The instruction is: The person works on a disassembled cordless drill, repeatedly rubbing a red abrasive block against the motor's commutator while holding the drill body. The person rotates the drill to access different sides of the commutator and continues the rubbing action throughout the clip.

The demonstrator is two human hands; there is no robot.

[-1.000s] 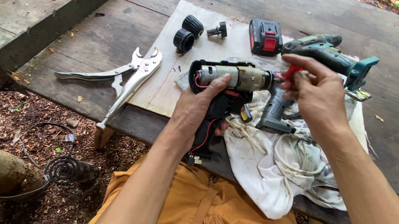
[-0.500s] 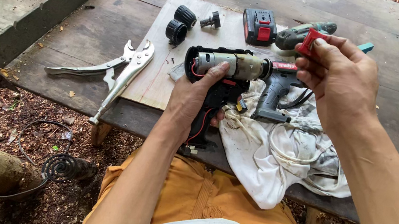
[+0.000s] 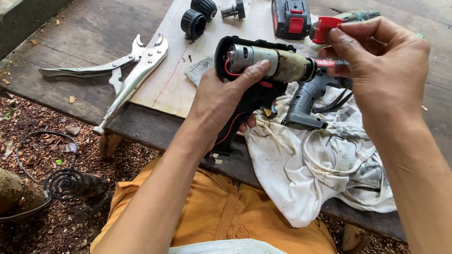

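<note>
Head view: an opened power tool, with its cylindrical motor exposed in a black housing, is held just above the near edge of the wooden table. The left hand is closed around the tool's black handle from below, with the thumb laid against the motor. The right hand is raised just right of the tool, its fingertips pinched on a small red part above the tool's front end. A dark grey drill body lies just right of the tool on a stained white cloth, which hangs over the table edge. A pale board lies under and left of the tool. On the board, behind the tool, two black round caps, a small black fitting and a red-and-black battery pack are placed. Locking pliers lie well left of the tool, partly on the board's edge.
</note>
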